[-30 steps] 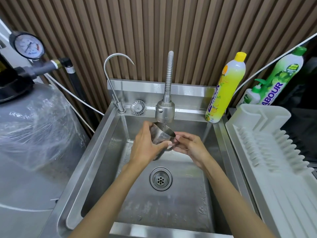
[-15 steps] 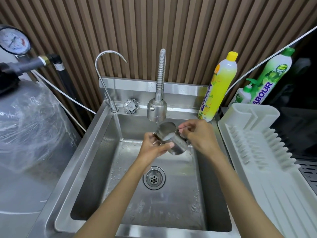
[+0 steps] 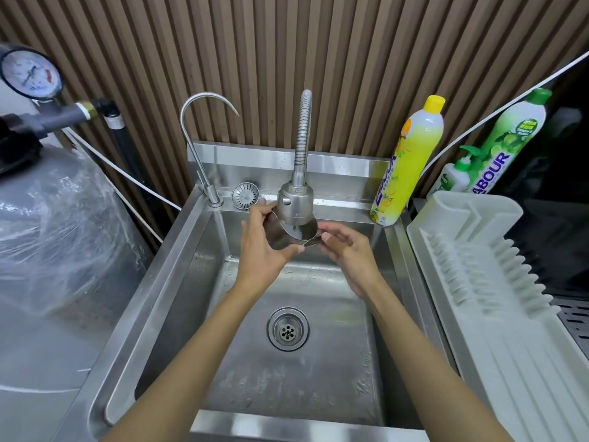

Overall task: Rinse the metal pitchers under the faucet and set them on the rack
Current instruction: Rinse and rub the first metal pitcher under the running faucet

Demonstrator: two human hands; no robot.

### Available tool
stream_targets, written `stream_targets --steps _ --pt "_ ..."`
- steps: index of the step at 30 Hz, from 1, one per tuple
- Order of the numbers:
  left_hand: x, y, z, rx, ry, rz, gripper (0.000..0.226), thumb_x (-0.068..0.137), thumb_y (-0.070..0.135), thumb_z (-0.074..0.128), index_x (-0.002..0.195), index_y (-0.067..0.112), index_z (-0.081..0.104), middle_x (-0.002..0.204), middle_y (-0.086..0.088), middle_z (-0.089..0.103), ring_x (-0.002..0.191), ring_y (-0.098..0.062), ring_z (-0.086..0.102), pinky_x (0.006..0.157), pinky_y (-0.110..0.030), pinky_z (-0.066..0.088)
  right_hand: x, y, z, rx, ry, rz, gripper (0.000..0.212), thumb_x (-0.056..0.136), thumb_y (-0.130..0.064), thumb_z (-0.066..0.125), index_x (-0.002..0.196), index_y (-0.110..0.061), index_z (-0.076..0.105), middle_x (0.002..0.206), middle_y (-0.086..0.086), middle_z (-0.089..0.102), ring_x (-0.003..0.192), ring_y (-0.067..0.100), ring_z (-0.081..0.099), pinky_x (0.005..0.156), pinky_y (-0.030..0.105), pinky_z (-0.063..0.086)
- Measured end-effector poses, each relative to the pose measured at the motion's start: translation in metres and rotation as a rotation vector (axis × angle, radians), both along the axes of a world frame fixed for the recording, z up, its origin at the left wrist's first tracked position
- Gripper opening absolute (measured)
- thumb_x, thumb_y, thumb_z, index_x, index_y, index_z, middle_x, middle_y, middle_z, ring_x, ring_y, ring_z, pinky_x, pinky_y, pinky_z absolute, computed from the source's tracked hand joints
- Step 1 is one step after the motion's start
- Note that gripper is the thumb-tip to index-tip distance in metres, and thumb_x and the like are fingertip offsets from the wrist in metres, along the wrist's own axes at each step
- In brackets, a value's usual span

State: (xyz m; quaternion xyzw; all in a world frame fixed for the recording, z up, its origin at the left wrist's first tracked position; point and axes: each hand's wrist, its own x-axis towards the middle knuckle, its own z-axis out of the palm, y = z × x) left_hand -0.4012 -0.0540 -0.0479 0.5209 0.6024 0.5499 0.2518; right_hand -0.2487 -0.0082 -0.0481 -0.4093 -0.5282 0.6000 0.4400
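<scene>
Up under the faucet (image 3: 295, 199), the left hand (image 3: 259, 250) wraps the one pitcher (image 3: 298, 232) in view, fingers curled round its left wall and thumb pressed near its lower edge. The right hand (image 3: 345, 250) sits just right of it, fingers bent loosely, fingertips at the pitcher's rim; whether they grip it I cannot tell. The pitcher is tilted, its mouth turned toward the faucet head, over the far part of the sink (image 3: 165, 282). One drain (image 3: 287, 329) lies nearer, in the sink floor. Two taps stand at the far edge: the flexible faucet and a thin gooseneck (image 3: 197, 135) to its left, with one round strainer (image 3: 245, 195) between them. Right of the sink stand three bottles: one yellow (image 3: 409, 161), one tall green (image 3: 513, 135), one small pump bottle (image 3: 455, 177). One white rack (image 3: 497, 282) lies to the right. One grey tank (image 3: 47, 250) with one gauge (image 3: 30, 73) stands far left.
</scene>
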Motion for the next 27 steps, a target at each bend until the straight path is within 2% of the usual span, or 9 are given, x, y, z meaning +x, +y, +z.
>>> stream_targets --steps 2,5,8,14,16,18,20,24,27 --pt "-0.005 -0.007 0.005 0.0 0.126 0.019 0.071 0.06 0.023 0.085 0.107 0.035 0.034 0.121 0.005 0.054 0.115 -0.02 0.05 0.105 -0.042 0.038 -0.005 -0.003 -0.005 -0.048 0.062 0.048 0.025 0.089 0.006 0.05 0.096 -0.011 0.066 0.1 0.012 0.067 0.093 0.019 0.066 0.087 0.026 0.055" --pt "-0.01 -0.016 0.009 -0.009 0.194 0.042 0.068 0.057 0.036 0.085 0.104 0.038 0.035 0.101 0.015 0.059 0.099 -0.011 0.057 0.084 -0.016 0.045 -0.009 -0.009 -0.013 -0.095 0.109 0.064 0.022 0.089 0.006 0.05 0.099 -0.007 0.066 0.096 0.012 0.069 0.085 0.017 0.07 0.082 0.026 0.057" --pt "-0.012 -0.018 0.006 -0.103 0.215 0.095 0.07 0.057 0.044 0.084 0.107 0.021 0.042 0.1 0.002 0.062 0.094 -0.018 0.059 0.082 -0.032 0.05 -0.008 -0.011 -0.013 -0.094 0.019 0.042 0.021 0.09 0.002 0.053 0.096 -0.012 0.067 0.091 0.01 0.069 0.077 0.009 0.07 0.073 0.02 0.057" --pt "-0.003 -0.017 -0.013 -0.282 0.108 0.119 0.064 0.059 0.057 0.076 0.099 0.02 0.042 0.083 0.014 0.058 0.083 -0.007 0.058 0.065 -0.017 0.043 0.006 -0.003 0.004 0.068 -0.421 0.006 0.023 0.089 -0.008 0.059 0.08 -0.027 0.069 0.087 0.008 0.07 0.07 0.012 0.068 0.067 0.028 0.06" --pt "0.003 -0.016 -0.02 -0.336 0.003 0.09 0.065 0.056 0.06 0.076 0.096 0.02 0.042 0.083 0.017 0.057 0.084 -0.007 0.06 0.067 -0.017 0.046 0.011 0.0 0.013 0.134 -0.548 -0.001 0.019 0.088 -0.009 0.06 0.082 -0.024 0.072 0.083 0.005 0.071 0.07 0.014 0.069 0.071 0.033 0.06" --pt "0.01 -0.014 -0.028 -0.363 -0.13 0.046 0.069 0.047 0.063 0.074 0.092 0.022 0.042 0.095 0.007 0.065 0.091 -0.01 0.064 0.077 -0.026 0.053 0.016 0.002 0.021 0.21 -0.665 -0.013 0.013 0.086 -0.011 0.062 0.089 -0.015 0.074 0.083 0.005 0.072 0.076 0.018 0.069 0.077 0.037 0.058" --pt "0.018 -0.011 -0.036 -0.351 -0.271 0.014 0.071 0.041 0.06 0.076 0.089 0.022 0.041 0.104 -0.003 0.068 0.093 -0.013 0.067 0.085 -0.034 0.055 0.019 0.003 0.03 0.311 -0.801 -0.02 0.013 0.086 -0.015 0.063 0.093 -0.015 0.074 0.087 0.003 0.073 0.08 0.014 0.067 0.079 0.031 0.054" --pt "0.031 -0.002 -0.045 -0.302 -0.402 -0.021 0.059 0.056 0.026 0.087 0.09 0.019 0.04 0.1 -0.003 0.067 0.083 0.002 0.067 0.067 -0.01 0.051 0.021 -0.001 0.046 0.443 -0.907 -0.051 0.014 0.086 -0.016 0.061 0.094 -0.016 0.073 0.09 0.002 0.073 0.075 0.015 0.063 0.077 0.032 0.054" --pt "0.036 0.011 -0.047 -0.252 -0.471 -0.017 0.062 0.057 0.007 0.086 0.095 0.016 0.038 0.106 -0.012 0.065 0.096 -0.014 0.066 0.077 -0.019 0.053 0.019 0.001 0.049 0.509 -0.921 -0.081 0.015 0.087 -0.012 0.06 0.094 -0.014 0.072 0.094 0.002 0.073 0.085 0.015 0.064 0.079 0.024 0.048"
